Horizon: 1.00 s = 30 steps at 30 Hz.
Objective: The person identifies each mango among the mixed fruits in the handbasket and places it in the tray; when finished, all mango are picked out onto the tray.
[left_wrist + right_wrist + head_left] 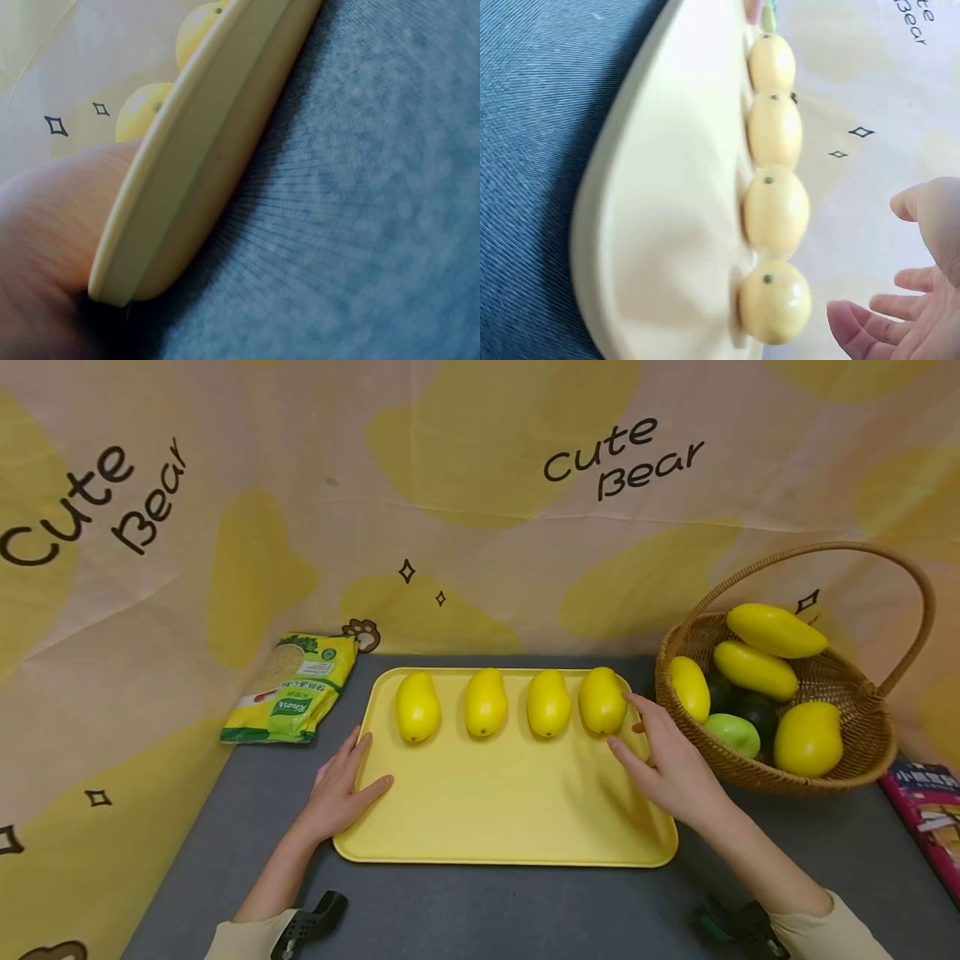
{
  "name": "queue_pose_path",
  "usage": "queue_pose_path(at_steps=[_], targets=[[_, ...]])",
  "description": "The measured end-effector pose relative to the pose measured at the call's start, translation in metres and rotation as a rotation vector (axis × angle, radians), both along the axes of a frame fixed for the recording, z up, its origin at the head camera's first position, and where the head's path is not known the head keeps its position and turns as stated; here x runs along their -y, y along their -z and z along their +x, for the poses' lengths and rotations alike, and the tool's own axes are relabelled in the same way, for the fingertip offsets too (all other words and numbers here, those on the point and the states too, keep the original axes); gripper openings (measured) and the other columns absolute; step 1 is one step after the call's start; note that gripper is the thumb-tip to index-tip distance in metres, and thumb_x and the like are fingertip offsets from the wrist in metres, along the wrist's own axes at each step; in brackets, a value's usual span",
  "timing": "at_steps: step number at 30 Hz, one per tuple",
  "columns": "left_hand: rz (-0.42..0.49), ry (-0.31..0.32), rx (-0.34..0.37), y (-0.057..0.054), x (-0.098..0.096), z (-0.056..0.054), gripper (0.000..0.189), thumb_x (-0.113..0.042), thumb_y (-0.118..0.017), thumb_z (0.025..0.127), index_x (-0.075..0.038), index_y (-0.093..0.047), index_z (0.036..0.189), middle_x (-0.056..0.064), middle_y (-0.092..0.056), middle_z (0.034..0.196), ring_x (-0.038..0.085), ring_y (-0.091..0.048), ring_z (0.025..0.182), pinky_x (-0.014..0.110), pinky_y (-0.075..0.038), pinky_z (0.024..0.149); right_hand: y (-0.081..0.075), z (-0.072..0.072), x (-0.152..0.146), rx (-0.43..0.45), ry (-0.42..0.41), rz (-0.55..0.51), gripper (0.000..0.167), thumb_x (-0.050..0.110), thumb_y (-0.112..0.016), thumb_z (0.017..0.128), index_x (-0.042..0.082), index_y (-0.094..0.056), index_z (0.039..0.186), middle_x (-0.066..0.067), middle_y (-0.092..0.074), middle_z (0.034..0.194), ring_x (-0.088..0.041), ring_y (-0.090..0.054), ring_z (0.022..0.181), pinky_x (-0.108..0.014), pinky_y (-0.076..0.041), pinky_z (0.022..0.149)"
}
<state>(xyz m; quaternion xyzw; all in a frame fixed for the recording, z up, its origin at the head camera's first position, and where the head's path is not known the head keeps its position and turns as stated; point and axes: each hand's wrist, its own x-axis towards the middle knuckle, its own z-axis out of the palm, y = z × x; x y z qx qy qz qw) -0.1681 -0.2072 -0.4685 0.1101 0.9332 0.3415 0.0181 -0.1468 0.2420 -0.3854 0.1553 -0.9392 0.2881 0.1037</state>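
Several yellow mangoes stand in a row along the far side of a yellow tray; the rightmost mango is the closest to my right hand. That hand hovers over the tray's right side with thumb and fingers spread, fingertips right by this mango. In the right wrist view the fingers hold nothing. My left hand rests at the tray's left edge, fingers extended along the rim and thumb reaching over the tray. The left wrist view shows the palm against the tray's side.
A wicker basket with a tall handle holds mangoes, a light green fruit and dark green fruit at the right. A yellow-green food packet lies back left. A pink package sits at the right edge. A patterned cloth hangs behind.
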Motion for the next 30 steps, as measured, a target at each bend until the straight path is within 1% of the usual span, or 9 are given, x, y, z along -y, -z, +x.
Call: queue_pose_path(at_steps=[6,12,16,19,21,23,25,27,30], targets=[[0.005,0.001,0.001,0.0,0.0,0.0,0.083,-0.041,-0.061,0.095,0.004,-0.022,0.153,0.024,-0.007,0.16,0.045,-0.013,0.143,0.062,-0.006,0.108,-0.016,0.005,-0.004,-0.008,-0.031,-0.043,0.058,0.027,-0.06,0.098,0.005,-0.037,0.147,-0.015,-0.048,0.14,-0.031,-0.061,0.106,-0.031,-0.052,0.063],[-0.001,0.0,0.008,0.0,0.0,-0.001,0.084,-0.043,-0.06,0.095,0.003,-0.021,0.153,0.024,-0.006,0.16,0.045,-0.012,0.143,0.062,-0.006,0.108,-0.029,0.007,-0.014,-0.037,-0.045,-0.039,0.051,0.024,-0.061,0.098,0.009,-0.045,0.144,-0.012,-0.054,0.134,-0.026,-0.063,0.098,-0.028,-0.051,0.061],[-0.01,-0.001,0.009,0.0,0.0,-0.001,0.084,-0.043,-0.06,0.095,0.003,-0.021,0.153,0.024,-0.006,0.16,0.045,-0.012,0.143,0.062,-0.006,0.108,-0.037,0.005,-0.023,-0.093,-0.05,-0.019,0.046,0.018,-0.063,0.096,0.008,-0.051,0.139,-0.01,-0.059,0.129,-0.021,-0.063,0.096,-0.028,-0.052,0.064],[-0.011,-0.003,0.01,-0.001,0.001,0.0,0.084,-0.043,-0.06,0.095,0.003,-0.021,0.153,0.024,-0.007,0.16,0.046,-0.012,0.143,0.062,-0.006,0.108,-0.044,0.001,-0.032,-0.158,-0.059,0.008,0.043,0.014,-0.066,0.093,0.007,-0.055,0.134,-0.01,-0.063,0.123,-0.021,-0.064,0.093,-0.026,-0.052,0.067],[-0.009,-0.004,0.012,-0.002,0.001,0.0,0.084,-0.043,-0.06,0.095,0.003,-0.021,0.153,0.024,-0.007,0.16,0.046,-0.012,0.143,0.063,-0.006,0.108,-0.049,-0.002,-0.038,-0.176,-0.053,0.027,0.041,0.013,-0.067,0.093,0.008,-0.057,0.132,-0.01,-0.064,0.121,-0.021,-0.065,0.091,-0.022,-0.05,0.067],[-0.01,-0.005,0.011,-0.002,0.001,0.001,0.084,-0.043,-0.06,0.095,0.003,-0.021,0.153,0.024,-0.007,0.16,0.046,-0.012,0.143,0.063,-0.006,0.108,-0.055,-0.006,-0.045,-0.147,-0.046,0.037,0.038,0.015,-0.067,0.093,0.007,-0.059,0.13,-0.011,-0.064,0.12,-0.023,-0.065,0.092,-0.019,-0.049,0.067],[-0.009,-0.006,0.009,-0.002,0.001,0.001,0.084,-0.043,-0.06,0.095,0.003,-0.021,0.153,0.024,-0.007,0.16,0.046,-0.012,0.143,0.063,-0.006,0.108,-0.061,-0.011,-0.052,-0.076,-0.034,0.041,0.037,0.019,-0.064,0.095,0.007,-0.058,0.13,-0.012,-0.063,0.123,-0.026,-0.065,0.096,-0.021,-0.048,0.068],[-0.004,-0.005,0.008,-0.002,0.001,0.001,0.084,-0.043,-0.06,0.095,0.003,-0.021,0.153,0.024,-0.007,0.16,0.046,-0.012,0.143,0.063,-0.006,0.108,-0.067,-0.016,-0.061,0.032,-0.022,0.034,0.039,0.023,-0.06,0.098,0.006,-0.055,0.133,-0.014,-0.06,0.127,-0.03,-0.062,0.101,-0.028,-0.049,0.072],[0.001,-0.003,0.009,-0.003,0.001,0.002,0.084,-0.043,-0.061,0.095,0.003,-0.021,0.153,0.024,-0.007,0.16,0.046,-0.012,0.142,0.063,-0.006,0.108,-0.076,-0.025,-0.073,0.184,-0.01,0.048,0.046,0.03,-0.054,0.101,0.004,-0.049,0.139,-0.019,-0.053,0.134,-0.037,-0.058,0.108,-0.045,-0.05,0.079]])
